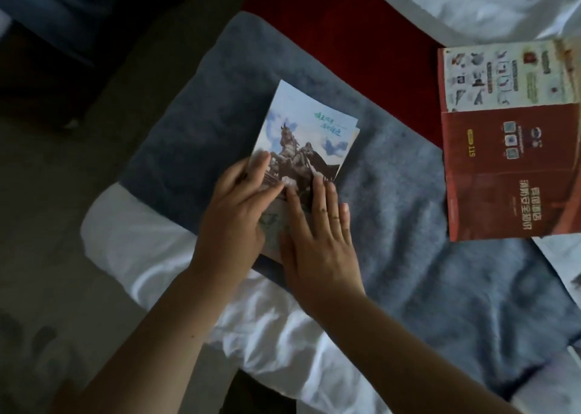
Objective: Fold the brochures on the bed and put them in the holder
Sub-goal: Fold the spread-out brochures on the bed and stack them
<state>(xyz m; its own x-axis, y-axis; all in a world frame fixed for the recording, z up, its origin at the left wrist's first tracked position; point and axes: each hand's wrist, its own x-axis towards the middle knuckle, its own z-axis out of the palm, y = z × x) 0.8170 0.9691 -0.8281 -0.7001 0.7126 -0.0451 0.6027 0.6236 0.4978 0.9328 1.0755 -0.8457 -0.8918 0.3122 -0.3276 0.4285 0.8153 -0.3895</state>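
1. We're leaning over a crumpled white bed sheet at the near edge.
2. Our left hand is lying on the left edge of a folded paper brochure with a blue-sky statue photo, fingers fairly straight, not pinching.
3. Our right hand is pressing flat on its near end, fingers straight and slightly spread.
4. The brochure is sitting on a fuzzy grey-blue blanket on the bed.
5. Further right, an unfolded dark red paper brochure is lying flat, well apart from it.
6. Behind, a red fabric strip is showing.
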